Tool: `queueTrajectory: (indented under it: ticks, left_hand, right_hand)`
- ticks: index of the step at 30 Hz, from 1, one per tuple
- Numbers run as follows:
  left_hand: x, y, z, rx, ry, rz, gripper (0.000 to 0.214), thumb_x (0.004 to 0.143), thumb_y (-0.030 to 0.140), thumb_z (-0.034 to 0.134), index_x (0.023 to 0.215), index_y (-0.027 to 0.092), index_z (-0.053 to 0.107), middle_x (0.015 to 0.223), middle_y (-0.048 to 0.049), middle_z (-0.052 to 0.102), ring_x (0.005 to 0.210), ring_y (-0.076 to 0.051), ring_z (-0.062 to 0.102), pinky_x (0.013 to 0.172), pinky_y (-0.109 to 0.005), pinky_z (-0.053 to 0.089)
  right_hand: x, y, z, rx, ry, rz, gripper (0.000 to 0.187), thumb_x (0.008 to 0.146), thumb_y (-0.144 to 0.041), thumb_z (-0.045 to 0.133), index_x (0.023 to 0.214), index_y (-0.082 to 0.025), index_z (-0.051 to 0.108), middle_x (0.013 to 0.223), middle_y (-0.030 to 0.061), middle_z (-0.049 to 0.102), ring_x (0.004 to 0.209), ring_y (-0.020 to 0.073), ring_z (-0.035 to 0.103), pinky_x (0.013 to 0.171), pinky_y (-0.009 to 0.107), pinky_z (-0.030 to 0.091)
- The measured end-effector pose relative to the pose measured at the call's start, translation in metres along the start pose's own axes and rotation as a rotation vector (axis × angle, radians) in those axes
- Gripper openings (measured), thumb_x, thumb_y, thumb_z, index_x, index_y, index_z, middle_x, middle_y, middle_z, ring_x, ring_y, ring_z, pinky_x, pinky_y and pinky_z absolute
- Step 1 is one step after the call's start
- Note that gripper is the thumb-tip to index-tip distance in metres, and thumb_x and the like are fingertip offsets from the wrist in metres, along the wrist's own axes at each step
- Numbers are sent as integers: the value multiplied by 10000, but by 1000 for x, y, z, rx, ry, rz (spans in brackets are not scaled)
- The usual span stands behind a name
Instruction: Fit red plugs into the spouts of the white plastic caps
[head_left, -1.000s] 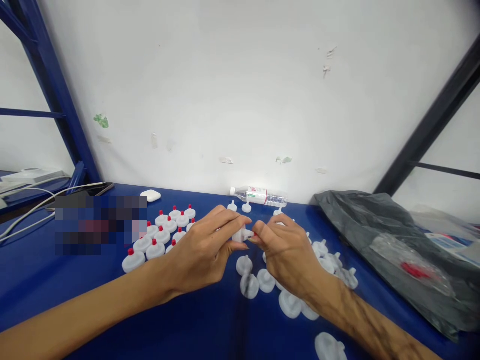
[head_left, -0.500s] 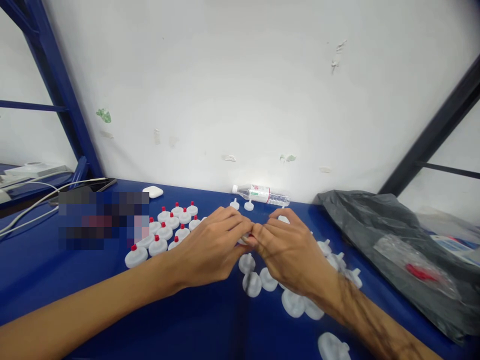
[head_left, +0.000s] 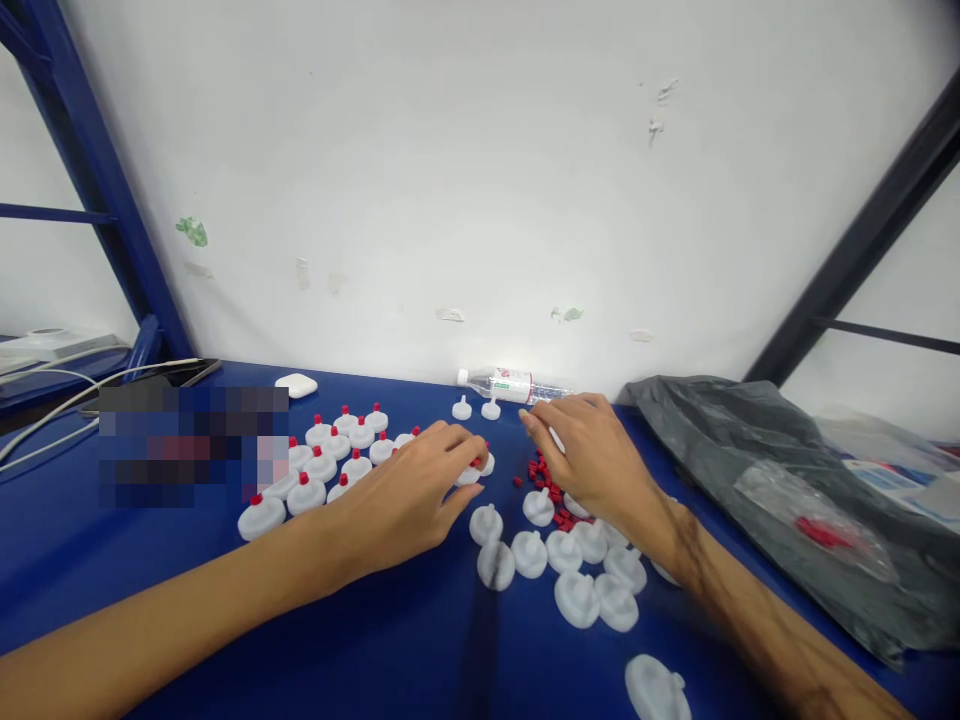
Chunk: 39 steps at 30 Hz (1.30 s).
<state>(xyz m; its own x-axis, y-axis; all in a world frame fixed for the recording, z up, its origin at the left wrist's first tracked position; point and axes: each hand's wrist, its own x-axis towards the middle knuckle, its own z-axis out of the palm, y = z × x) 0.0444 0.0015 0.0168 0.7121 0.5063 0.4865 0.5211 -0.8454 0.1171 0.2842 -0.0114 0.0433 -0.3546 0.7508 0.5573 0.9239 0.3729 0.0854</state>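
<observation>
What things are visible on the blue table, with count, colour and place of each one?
capped pieces: more than ten, white with red caps, in rows left of centre
uncapped pieces: about a dozen, white, loose at centre and right
small caps: a little heap, red, beside the right hand
water bottle: one, clear, lying at the wall
earbud case: one, white, back left
plastic bag: one, grey, at the right
cables: white, far left
table: one, blue
left hand: setting down a capped piece
right hand: above the red caps; whether it holds anything cannot be told
</observation>
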Motion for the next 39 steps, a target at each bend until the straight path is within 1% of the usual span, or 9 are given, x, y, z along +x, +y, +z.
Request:
queueTrajectory:
  ticks: [3,7,11,14,21,28,34,37,39]
  left_hand:
    - [-2,1,2,16,-53,1,106,994,201,579,1088,212,531,1131,-58,614,932,-212,614,794,-342,481]
    - [-4,2,3,59,-111,38,136,971,157,581,1093,213,559,1047,-45,639,947,-240,594,910,-424,456]
    - [-6,0,6,98,-141,45,200,978,149,566,1169,208,567,1059,-65,659,1005,-266,590,938,-457,450]
    - [-6,-2,7,123,-154,42,176,966,150,580,1136,197,595,1026,-73,666,995,-274,595,956,-482,448]
    - [-6,-4,8,142,-140,32,68,961,185,608,1026,194,628,991,-69,675,976,-263,615,975,-473,457]
    - [-2,4,0,162,-86,34,135,1027,265,519,1055,190,627,1020,-84,671,990,-267,597,919,-459,465]
    - [30,-3,-14,215,-41,22,210,1027,230,468,1040,145,660,1069,-131,675,1059,-300,586,912,-479,462]
    - [61,-14,-18,229,-60,-32,238,1028,220,473,1166,124,643,1109,-139,670,1103,-296,599,947,-465,492]
    - [83,-23,-17,244,-84,-73,302,1041,254,488,1292,129,599,1220,-155,643,1151,-298,600,969,-476,509]
  right_hand:
    - [0,7,9,-9,-54,16,289,1081,-256,449,951,-172,693,914,87,741,906,236,663,886,381,392]
    - [-3,14,18,-7,-130,17,255,1063,-273,493,1017,-177,724,1012,113,759,976,261,681,895,401,422]
    - [-5,17,23,-3,-201,-6,248,1051,-269,516,1010,-183,745,997,105,767,981,260,694,914,409,434]
    - [-5,19,28,-10,-238,-11,214,1029,-266,547,1011,-202,751,961,85,771,974,268,700,931,431,440]
    - [-5,24,36,-19,-297,-29,104,958,-228,643,960,-218,747,917,71,791,865,262,716,948,455,435]
    - [-3,23,33,-5,-326,-35,168,974,-168,588,974,-212,750,901,63,791,863,250,726,965,440,427]
    - [-2,20,30,12,-346,-40,243,976,-98,542,1016,-223,746,943,46,793,918,221,725,952,376,427]
    - [-2,18,28,8,-347,-27,196,997,-159,563,1039,-214,746,965,56,788,948,228,719,983,388,419]
    - [-2,17,25,-1,-341,-13,178,1009,-227,577,1055,-203,746,992,74,782,959,240,713,990,404,418]
